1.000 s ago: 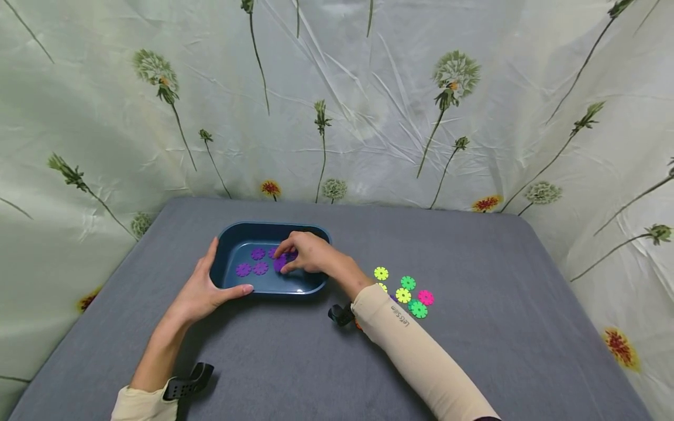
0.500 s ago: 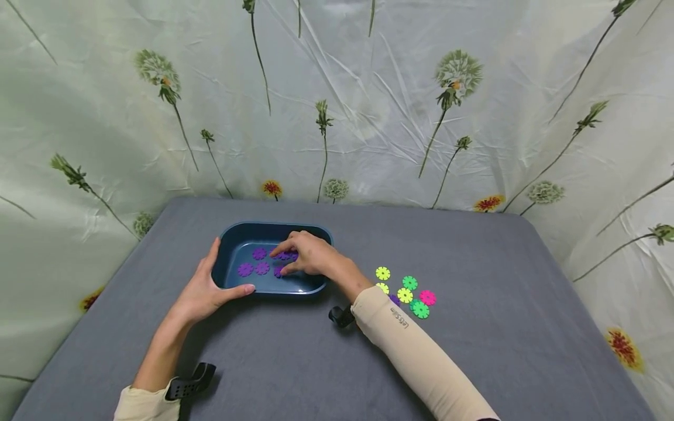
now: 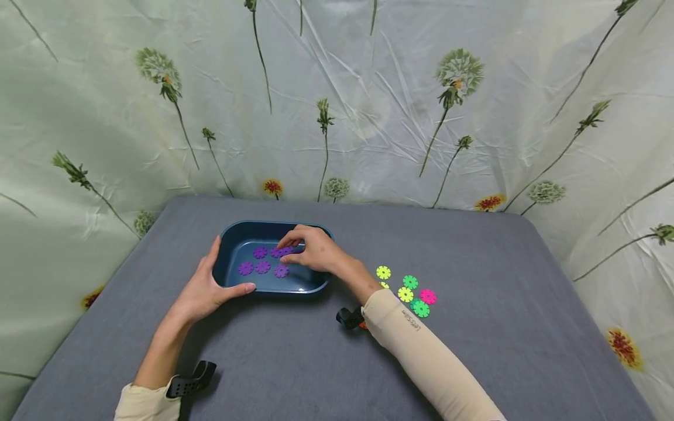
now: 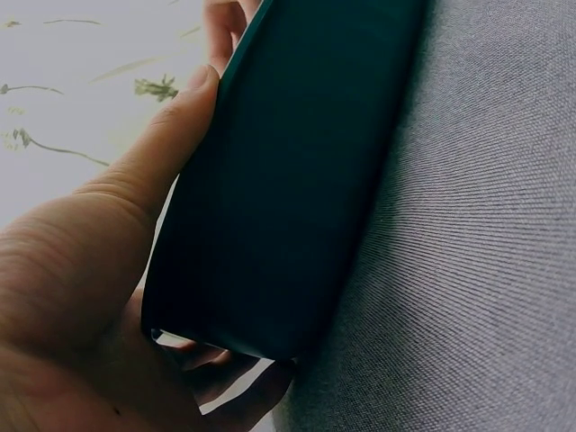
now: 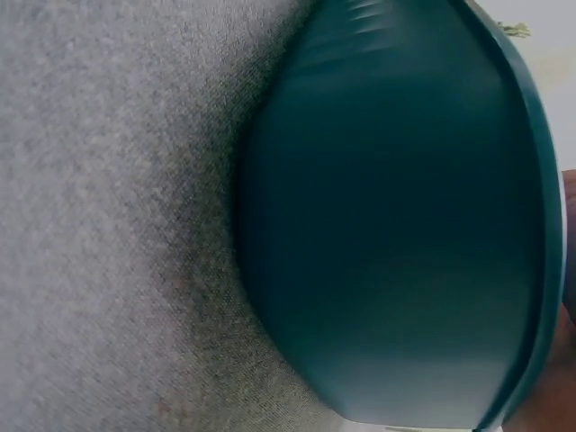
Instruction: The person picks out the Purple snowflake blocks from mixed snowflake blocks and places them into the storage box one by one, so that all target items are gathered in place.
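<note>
A dark blue plastic tray (image 3: 274,286) stands on the table and holds several purple notched discs (image 3: 262,267), lying flat. My left hand (image 3: 202,292) grips its left end. The left wrist view shows the thumb (image 4: 171,135) along the rim and the other fingers round the end wall. My right hand (image 3: 313,250) reaches over the right side into the tray, just above the purple discs at the back. Its thumb and fingertips stand apart, with no disc clearly held. The right wrist view mostly shows the tray's outer wall (image 5: 396,216); the fingertips are hidden there.
Right of the tray, beside my right forearm, lie loose notched discs: yellow (image 3: 405,294), green (image 3: 420,308) and pink (image 3: 428,296). An orange one (image 3: 363,325) is mostly covered by the right sleeve. Behind the grey-covered table (image 3: 500,327) hangs a flower-print curtain (image 3: 368,117).
My right hand let go of a purple disc at the front of the group in the tray, then rose slightly with its forearm shifting right. The left hand keeps its grip on the tray.
</note>
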Motion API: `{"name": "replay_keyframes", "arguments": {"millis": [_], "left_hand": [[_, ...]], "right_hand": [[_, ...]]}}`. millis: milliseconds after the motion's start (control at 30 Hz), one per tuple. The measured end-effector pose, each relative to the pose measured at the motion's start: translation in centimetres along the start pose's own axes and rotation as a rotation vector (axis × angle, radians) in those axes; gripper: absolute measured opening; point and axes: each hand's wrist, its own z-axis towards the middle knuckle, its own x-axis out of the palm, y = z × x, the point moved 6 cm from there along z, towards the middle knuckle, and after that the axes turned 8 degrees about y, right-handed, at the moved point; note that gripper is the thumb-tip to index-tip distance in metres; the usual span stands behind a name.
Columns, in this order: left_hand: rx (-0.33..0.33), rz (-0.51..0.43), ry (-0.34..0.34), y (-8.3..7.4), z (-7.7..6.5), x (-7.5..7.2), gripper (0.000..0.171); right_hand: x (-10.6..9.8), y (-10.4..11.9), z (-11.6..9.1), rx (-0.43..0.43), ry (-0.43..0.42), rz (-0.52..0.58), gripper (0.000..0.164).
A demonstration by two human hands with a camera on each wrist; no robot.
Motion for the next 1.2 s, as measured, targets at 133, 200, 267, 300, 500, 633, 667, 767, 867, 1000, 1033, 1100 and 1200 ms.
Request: {"name": "replay_keyframes", "arguments": {"millis": [133,200,267,300,500,633,667,767,867,1000,1033,1100,1200], "left_hand": [[-0.001,-0.004,-0.001,0.0,0.1,0.1,0.139],[-0.007,-0.002,0.001,0.0,0.1,0.0,0.139],[-0.010,-0.002,0.000,0.1,0.1,0.0,0.139],[-0.011,-0.002,0.000,0.1,0.1,-0.1,0.139],[0.006,-0.006,-0.005,0.1,0.1,-0.1,0.140],[0.024,-0.015,-0.006,0.0,0.1,0.0,0.139],[0.027,-0.015,-0.005,0.0,0.1,0.0,0.139],[0.030,-0.013,-0.003,0.0,0.0,0.0,0.139],[0.032,-0.010,-0.001,-0.1,0.0,0.0,0.138],[0.030,-0.012,-0.002,0.0,0.0,0.0,0.138],[0.030,-0.013,-0.002,0.0,0.0,0.0,0.138],[0.028,-0.014,-0.002,0.0,0.0,0.0,0.138],[0.028,-0.015,-0.001,0.0,-0.1,0.0,0.138]], "right_hand": [[-0.4,0.0,-0.7,-0.033,-0.039,0.037,0.032],[-0.6,-0.1,-1.1,-0.049,-0.051,0.063,0.032],[-0.8,-0.2,-1.5,-0.062,-0.066,0.089,0.031],[-1.0,-0.3,-1.7,-0.069,-0.075,0.104,0.031],[-2.3,-1.0,-3.2,-0.104,-0.158,0.145,0.025],[-3.5,-1.4,-4.4,-0.119,-0.230,0.177,0.024],[-3.8,-1.5,-4.7,-0.119,-0.243,0.186,0.023],[-4.6,-1.9,-5.8,-0.114,-0.271,0.206,0.020],[-5.1,-2.4,-6.8,-0.108,-0.285,0.219,0.018],[-5.5,-3.1,-8.0,-0.089,-0.284,0.226,0.019],[-5.6,-3.3,-8.3,-0.082,-0.283,0.229,0.019],[-5.7,-3.7,-8.8,-0.074,-0.287,0.225,0.020],[-5.7,-4.2,-9.5,-0.062,-0.290,0.222,0.022]]}}
